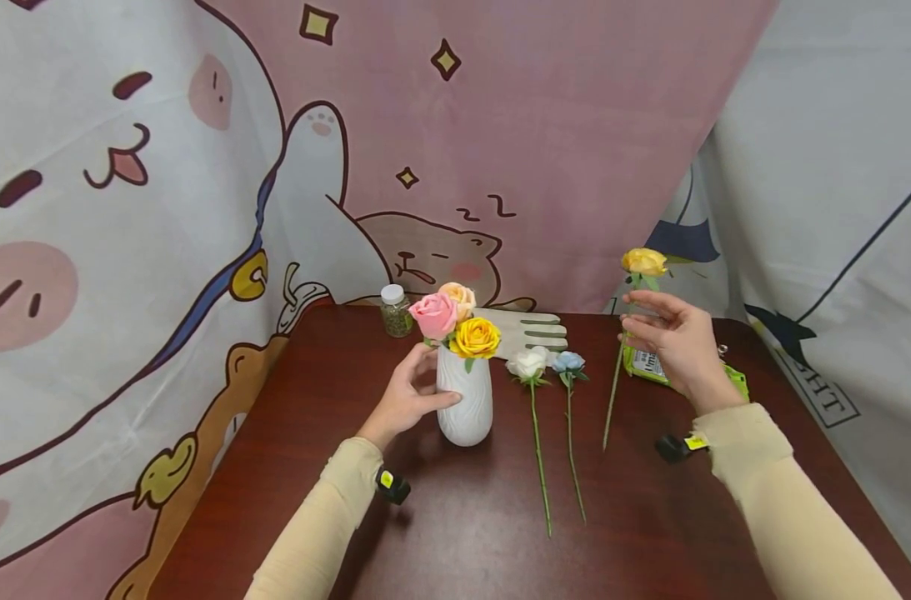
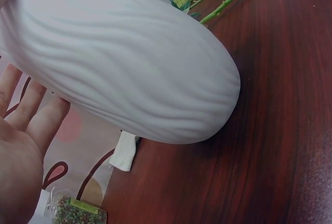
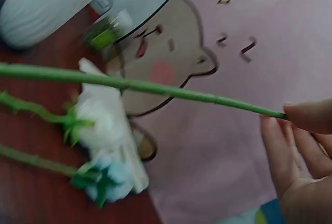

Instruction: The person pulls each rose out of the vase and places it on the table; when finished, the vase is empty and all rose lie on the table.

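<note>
My left hand [image 1: 406,396] holds a white ribbed vase [image 1: 464,404] by its upper side, thumb at the front and fingers round the back. The vase stands upright on the table. In it are a pink rose [image 1: 434,315], a peach rose [image 1: 459,298] and a yellow rose [image 1: 475,338]. Off to the right, my right hand [image 1: 676,342] pinches the green stem [image 3: 181,92] of another yellow rose [image 1: 645,261], raised with its bloom up. Between the hands, a white rose [image 1: 528,363] and a blue flower [image 1: 568,363] lie side by side.
Behind the vase stands a small white-capped jar [image 1: 396,312] of green bits. A pale glove with green stripes [image 1: 526,330] lies at the back of the dark red table [image 1: 455,533]. A bright green packet [image 1: 650,368] is under my right hand. Printed cloth [image 1: 560,150] hangs behind.
</note>
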The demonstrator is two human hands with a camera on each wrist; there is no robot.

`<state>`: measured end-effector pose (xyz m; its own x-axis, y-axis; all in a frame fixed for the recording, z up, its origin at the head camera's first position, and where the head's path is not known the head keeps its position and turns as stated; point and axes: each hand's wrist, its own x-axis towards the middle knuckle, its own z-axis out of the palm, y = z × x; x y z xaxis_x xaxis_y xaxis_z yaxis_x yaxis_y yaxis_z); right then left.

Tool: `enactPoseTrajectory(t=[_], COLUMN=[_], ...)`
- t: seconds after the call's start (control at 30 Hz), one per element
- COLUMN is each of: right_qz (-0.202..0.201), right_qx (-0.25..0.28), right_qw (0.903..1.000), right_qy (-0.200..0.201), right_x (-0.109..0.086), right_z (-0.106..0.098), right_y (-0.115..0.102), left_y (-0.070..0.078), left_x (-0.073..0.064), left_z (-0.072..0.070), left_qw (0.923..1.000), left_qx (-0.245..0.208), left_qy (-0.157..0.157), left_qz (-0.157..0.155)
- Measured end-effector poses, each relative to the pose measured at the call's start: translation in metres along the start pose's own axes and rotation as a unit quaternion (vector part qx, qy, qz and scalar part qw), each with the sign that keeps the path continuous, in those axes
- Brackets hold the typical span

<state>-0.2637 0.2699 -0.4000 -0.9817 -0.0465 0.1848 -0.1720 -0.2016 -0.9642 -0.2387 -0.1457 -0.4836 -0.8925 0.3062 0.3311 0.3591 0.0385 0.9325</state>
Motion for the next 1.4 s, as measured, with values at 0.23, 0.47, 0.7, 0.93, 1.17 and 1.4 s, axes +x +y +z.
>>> enactPoseTrajectory(t=[0.23,0.47,0.7,0.93,1.17,1.4], right_qz=[0.060,0.136,0.146,0.169,0.200,0.188], right_qx=[-0.174,-0.242,-0.238,-0.247,-0.282,-0.306], right_qw=[0.9816,0.9575,0.9566,0.9508,0.9342,0.9277], right_qy=[-0.052,-0.078,-0.082,-0.078,-0.087,-0.103], right_x=[-0.008,-0.017,-0.026,-0.030,-0.034,-0.034], right_z=[-0.016,-0.022,-0.025,-0.028,-0.025,-0.022], right_y=[0.034,0.063,0.085,0.106,0.117,0.120], left_y=[-0.003,-0.004,-0.004,-0.003,0.003,-0.003], left_x=[0.002,0.001,0.001,0.002,0.001,0.001], left_z=[0.000,0.001,0.000,0.002,0.003,0.001], left_qw=[1.0000,0.9999,0.9999,1.0000,1.0000,0.9999], left_qx=[0.007,0.013,0.012,0.001,0.000,0.001], left_qy=[-0.001,0.004,0.007,0.004,0.002,0.003], left_qz=[0.001,0.003,0.004,-0.001,0.001,0.015])
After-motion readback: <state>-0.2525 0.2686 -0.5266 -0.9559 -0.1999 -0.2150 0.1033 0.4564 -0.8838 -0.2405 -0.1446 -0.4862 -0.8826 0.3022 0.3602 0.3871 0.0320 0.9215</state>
